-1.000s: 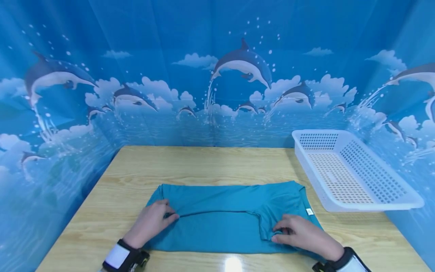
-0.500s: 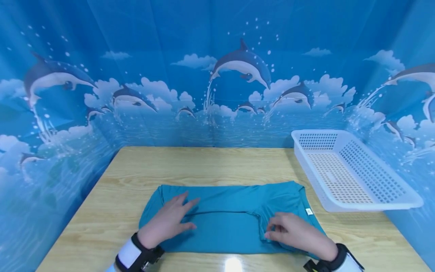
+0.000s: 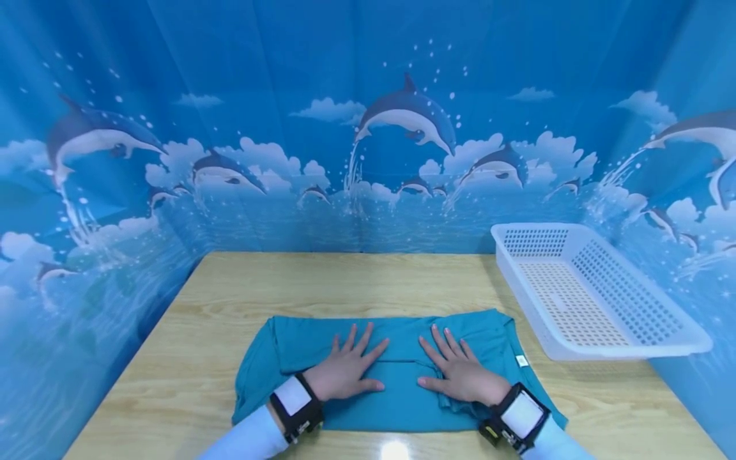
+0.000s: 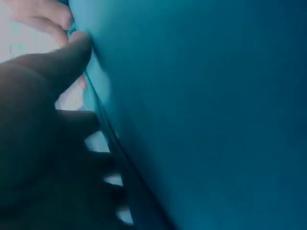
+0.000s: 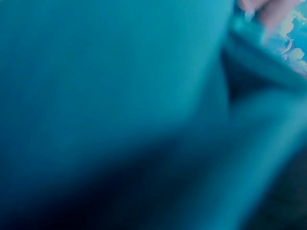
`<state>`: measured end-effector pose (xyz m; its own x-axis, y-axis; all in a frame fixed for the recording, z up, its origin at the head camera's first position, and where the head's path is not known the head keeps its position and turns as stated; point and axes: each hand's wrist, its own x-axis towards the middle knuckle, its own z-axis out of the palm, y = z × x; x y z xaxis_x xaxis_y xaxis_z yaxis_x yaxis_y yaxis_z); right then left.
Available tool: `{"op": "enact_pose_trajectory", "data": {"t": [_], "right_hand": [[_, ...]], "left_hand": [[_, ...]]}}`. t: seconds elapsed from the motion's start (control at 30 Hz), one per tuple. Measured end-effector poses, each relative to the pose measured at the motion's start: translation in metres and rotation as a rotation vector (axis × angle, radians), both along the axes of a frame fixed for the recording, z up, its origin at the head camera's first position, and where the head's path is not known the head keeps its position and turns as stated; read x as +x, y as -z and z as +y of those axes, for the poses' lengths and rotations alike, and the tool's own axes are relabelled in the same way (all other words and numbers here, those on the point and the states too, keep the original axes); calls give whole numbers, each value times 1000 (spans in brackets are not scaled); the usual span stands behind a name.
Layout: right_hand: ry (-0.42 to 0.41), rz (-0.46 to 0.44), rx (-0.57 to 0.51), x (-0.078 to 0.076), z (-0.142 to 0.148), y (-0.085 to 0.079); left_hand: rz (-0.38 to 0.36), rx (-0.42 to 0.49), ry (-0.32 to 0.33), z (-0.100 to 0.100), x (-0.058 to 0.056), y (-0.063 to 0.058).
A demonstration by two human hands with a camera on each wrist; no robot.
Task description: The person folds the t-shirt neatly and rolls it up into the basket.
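Observation:
A teal T-shirt [image 3: 402, 409] lies on the table as a long folded strip, one short sleeve turned in near its right end. A small white label [image 3: 522, 361] shows at the right edge. Flat on the shirt's left-centre rests my left hand [image 3: 342, 374], fingers spread. My right hand [image 3: 462, 377] lies the same way on the right-centre, covering much of the folded sleeve. In the left wrist view, the thumb and fingers of my left hand [image 4: 48, 96] lie along the cloth [image 4: 192, 96]. Blurred teal cloth [image 5: 120, 72] fills most of the right wrist view.
A white perforated plastic basket [image 3: 552, 345] stands at the table's right side, behind the shirt's right end. The wood-grain table [image 3: 345, 281] ends at a blue curtain [image 3: 259, 211] printed with dolphins, which also hangs along both sides.
My left hand has let go of the cloth's left part and moved right. My right hand has released the sleeve and shifted left and away from me. Both now lie spread on the shirt.

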<state>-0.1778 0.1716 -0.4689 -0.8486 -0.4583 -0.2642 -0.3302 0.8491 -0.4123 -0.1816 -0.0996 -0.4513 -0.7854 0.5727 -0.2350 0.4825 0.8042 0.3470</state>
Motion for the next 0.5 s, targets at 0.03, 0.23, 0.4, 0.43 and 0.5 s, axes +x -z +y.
{"op": "enact_pose_trajectory", "data": {"t": [0.03, 0.23, 0.4, 0.43, 0.5], "right_hand": [[-3, -24, -20, -1, 3, 2], [33, -38, -47, -5, 31, 9], [108, -21, -36, -2, 58, 7], [116, -21, -39, 0, 63, 7], [124, -15, -55, 1, 76, 13]], "left_hand": [[-19, -11, -15, -3, -2, 3], [-89, -29, -170, -36, -13, 5], [-113, 3, -257, -72, -18, 5], [-116, 17, -268, -79, -18, 5], [-112, 34, -292, -91, -16, 5]]}}
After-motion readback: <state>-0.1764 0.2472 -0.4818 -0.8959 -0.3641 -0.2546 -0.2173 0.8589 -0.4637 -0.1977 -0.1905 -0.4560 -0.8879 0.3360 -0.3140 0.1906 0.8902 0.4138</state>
